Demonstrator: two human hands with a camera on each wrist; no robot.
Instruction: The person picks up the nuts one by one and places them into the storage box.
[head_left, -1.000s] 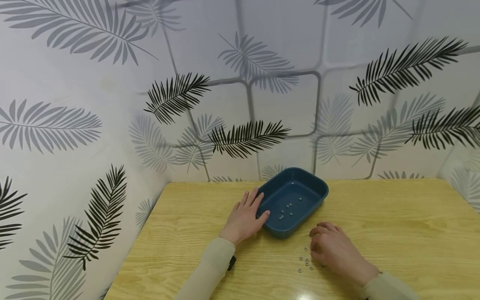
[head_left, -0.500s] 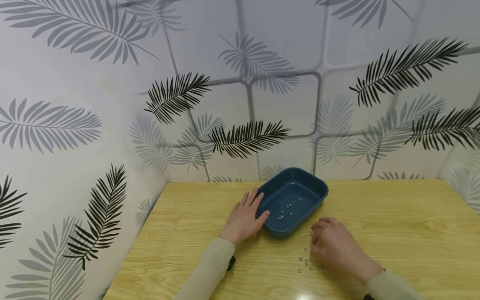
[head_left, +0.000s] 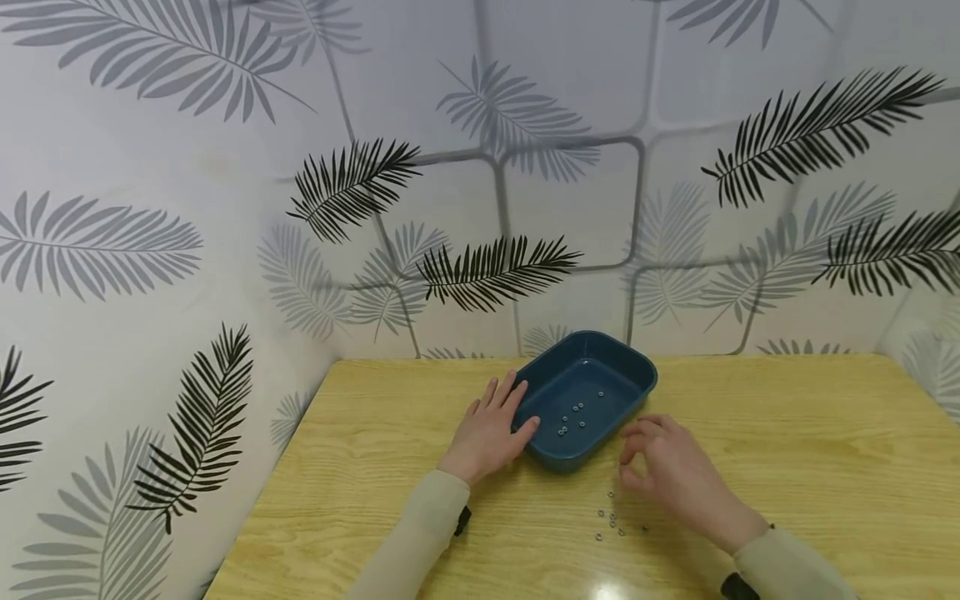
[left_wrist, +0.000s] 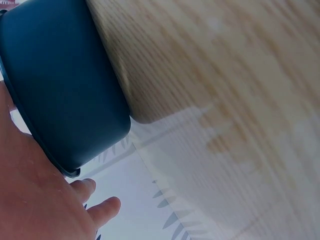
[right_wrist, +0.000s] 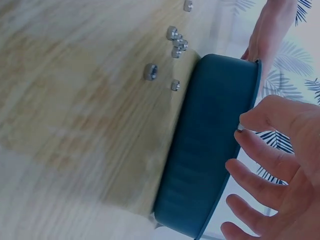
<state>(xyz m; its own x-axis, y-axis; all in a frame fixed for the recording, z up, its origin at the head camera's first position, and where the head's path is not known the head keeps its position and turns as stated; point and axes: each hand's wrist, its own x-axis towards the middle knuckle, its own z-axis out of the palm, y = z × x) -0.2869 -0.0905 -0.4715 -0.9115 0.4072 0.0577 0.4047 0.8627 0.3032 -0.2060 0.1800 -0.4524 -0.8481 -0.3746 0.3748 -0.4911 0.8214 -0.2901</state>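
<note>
My left hand rests on the left rim of a deep blue rectangular tray, fingers spread and fairly straight along the edge. In the left wrist view, the same hand lies against the rim, with the tray's outer wall beside it. Several small metal nuts lie scattered on the tray's floor. My right hand hovers just off the tray's near right corner. Between its thumb and index finger it pinches one small nut, seen in the right wrist view beside the tray's rim.
More loose nuts lie grouped on the wooden table in front of the tray, one nut apart on the right. A wall with a leaf pattern rises behind the table's far edge.
My right hand has risen slightly away from the loose nuts towards the tray, uncovering a nut on the table below it. The left hand and tray stay put.
</note>
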